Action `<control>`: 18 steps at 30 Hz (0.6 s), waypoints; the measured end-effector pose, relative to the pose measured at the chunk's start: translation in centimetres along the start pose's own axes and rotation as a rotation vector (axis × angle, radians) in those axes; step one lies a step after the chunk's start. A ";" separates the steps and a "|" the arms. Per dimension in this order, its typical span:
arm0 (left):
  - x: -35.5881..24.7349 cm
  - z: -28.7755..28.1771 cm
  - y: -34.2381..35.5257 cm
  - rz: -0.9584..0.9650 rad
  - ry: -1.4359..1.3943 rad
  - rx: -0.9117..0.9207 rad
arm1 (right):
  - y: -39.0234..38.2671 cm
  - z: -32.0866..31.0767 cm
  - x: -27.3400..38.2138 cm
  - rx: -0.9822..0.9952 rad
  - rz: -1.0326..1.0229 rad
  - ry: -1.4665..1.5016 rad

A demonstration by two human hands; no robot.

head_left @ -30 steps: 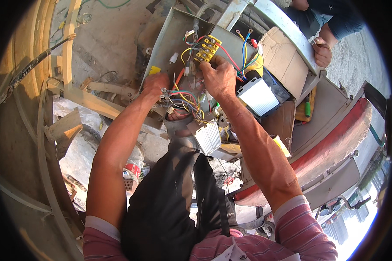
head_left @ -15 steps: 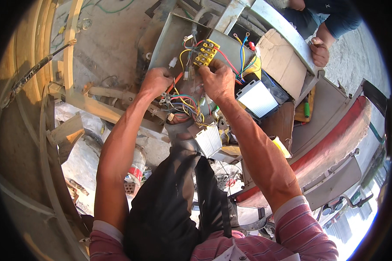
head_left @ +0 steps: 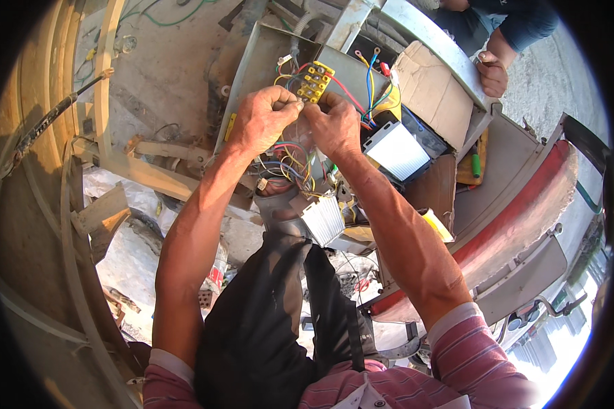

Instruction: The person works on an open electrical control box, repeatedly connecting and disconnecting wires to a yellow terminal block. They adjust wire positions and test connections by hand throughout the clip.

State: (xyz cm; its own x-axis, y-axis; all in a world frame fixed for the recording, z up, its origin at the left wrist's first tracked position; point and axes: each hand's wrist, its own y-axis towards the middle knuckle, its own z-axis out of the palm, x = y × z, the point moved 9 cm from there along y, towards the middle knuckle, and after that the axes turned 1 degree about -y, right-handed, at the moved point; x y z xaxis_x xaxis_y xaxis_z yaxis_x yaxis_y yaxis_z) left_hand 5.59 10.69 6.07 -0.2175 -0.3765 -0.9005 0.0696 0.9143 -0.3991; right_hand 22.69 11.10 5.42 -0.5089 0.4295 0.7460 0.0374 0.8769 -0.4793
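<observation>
both hands, left hand (head_left: 265, 117) and right hand (head_left: 334, 125), pinching wires (head_left: 295, 158) (below yellow terminal block (head_left: 313, 81))

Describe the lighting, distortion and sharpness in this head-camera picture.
Head view: hard sunlight on both forearms, left hand and right hand sharp at the yellow terminal block; lower-right corner blown out white; fisheye bends the edges, black rim all round.

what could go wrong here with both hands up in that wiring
1. The left hand and right hand pinch together just below the yellow terminal block, amid a loose wire tangle; a tug could pull a lead free.
2. Bare fingers near exposed terminals could mean shock if anything is live.
3. The finned metal module sits tilted below and might slip.
</observation>
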 end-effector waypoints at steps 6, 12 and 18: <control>0.9 0.3 0.8 -0.028 0.010 -0.008 | -0.4 -0.3 0.5 0.001 -0.002 0.072; 2.6 0.5 1.0 -0.117 -0.156 0.001 | -0.4 -0.3 0.8 0.000 -0.025 0.020; 2.8 0.6 1.1 -0.125 -0.169 0.001 | -0.2 -0.1 0.7 0.009 -0.040 0.035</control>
State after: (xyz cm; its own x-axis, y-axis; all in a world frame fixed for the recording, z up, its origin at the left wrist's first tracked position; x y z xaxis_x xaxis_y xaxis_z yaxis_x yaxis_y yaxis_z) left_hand 5.65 10.50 2.98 -0.0585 -0.5071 -0.8599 0.0530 0.8586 -0.5099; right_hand 22.42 11.20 6.11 -0.4797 0.4012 0.7803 0.0097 0.8917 -0.4524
